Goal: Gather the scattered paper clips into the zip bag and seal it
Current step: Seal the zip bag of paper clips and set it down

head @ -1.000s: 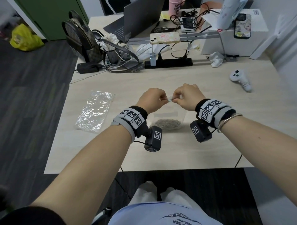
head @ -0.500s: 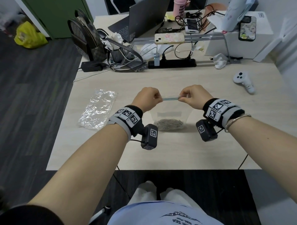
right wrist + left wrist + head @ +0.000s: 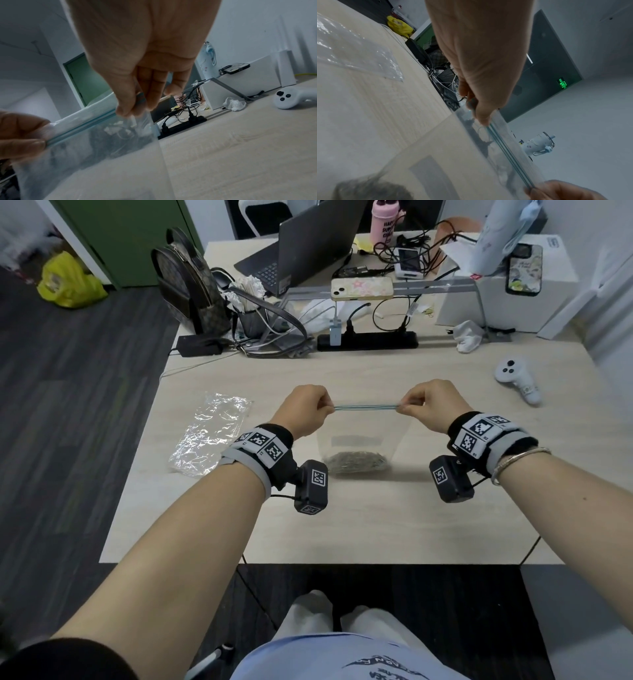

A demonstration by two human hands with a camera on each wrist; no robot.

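A clear zip bag hangs upright over the table, its bottom on the surface, with a grey heap of paper clips inside. Its blue-green zip strip runs taut between both hands. My left hand pinches the strip's left end, my right hand pinches its right end. The left wrist view shows my left hand pinching the zip strip closely, with the paper clips blurred low down. In the right wrist view my right hand pinches the zip strip.
A crumpled clear plastic sheet lies left of the bag. A white controller lies at the right. Along the back stand a black power strip, cables, a patterned bag, a laptop and a white box.
Both hands have slid apart along the zip strip, from almost touching at the middle to its two ends. The bag stays upright on the table.
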